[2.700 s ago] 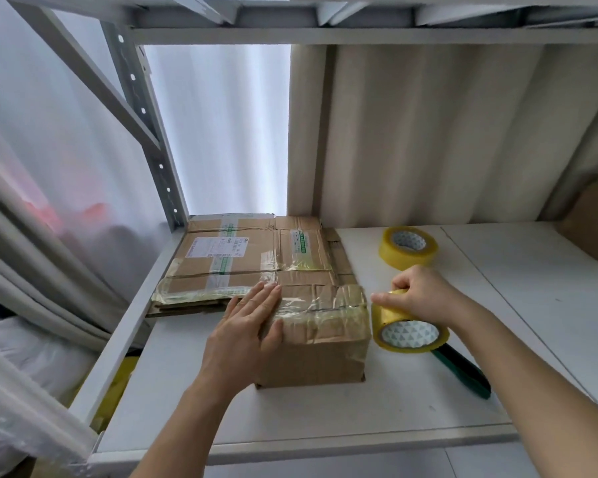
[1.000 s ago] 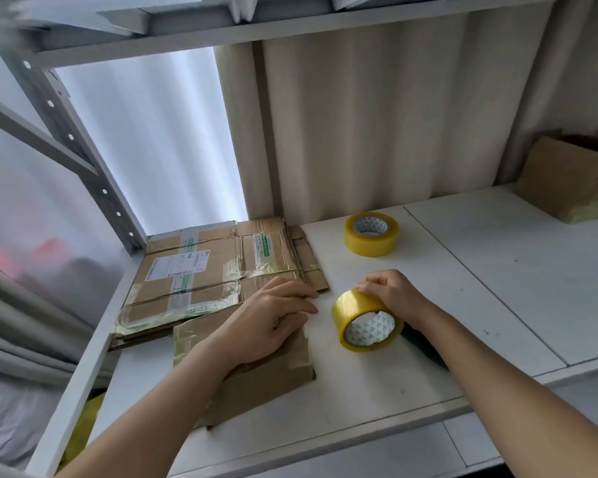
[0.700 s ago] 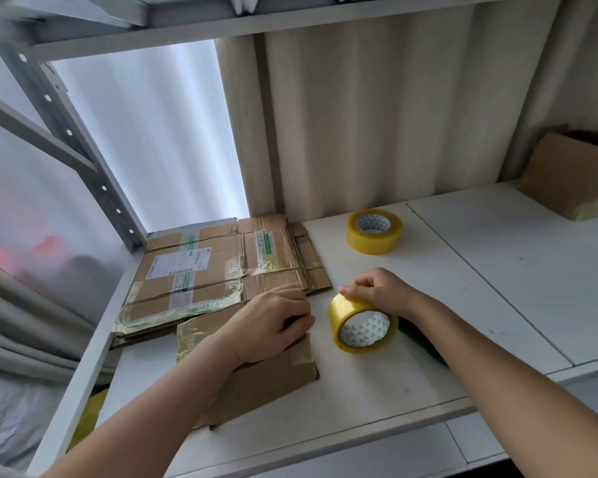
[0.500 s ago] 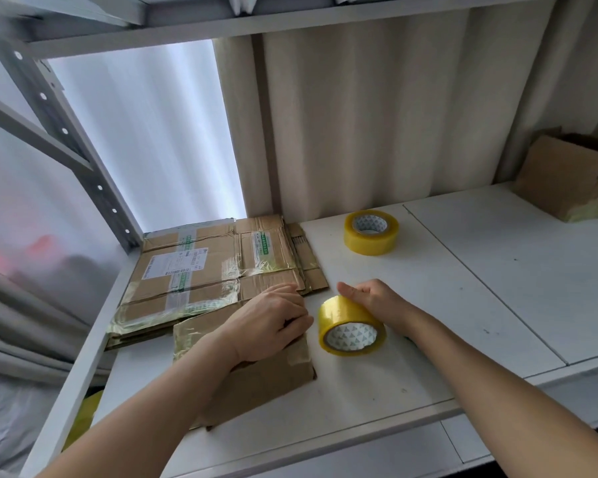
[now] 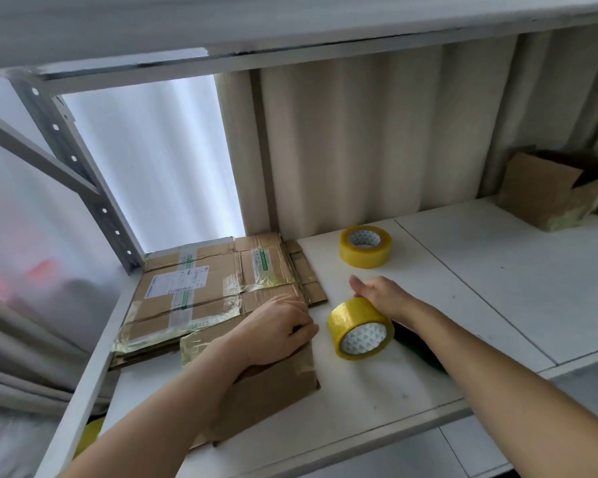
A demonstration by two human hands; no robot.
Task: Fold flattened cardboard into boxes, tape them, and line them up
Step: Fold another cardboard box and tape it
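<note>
The box (image 5: 270,388), brown with glossy tape strips across its top, lies under the left hand (image 5: 273,334), whose curled fingers press its far right edge. Just right of that hand, the right hand (image 5: 382,296) grips a yellow tape roll (image 5: 359,334) standing on edge, thumb stretched out. Beyond the left hand lies flat cardboard (image 5: 204,291); beyond the right, a second roll (image 5: 365,246). Since half a second ago the gripped roll has tilted slightly; the box has stayed put.
</note>
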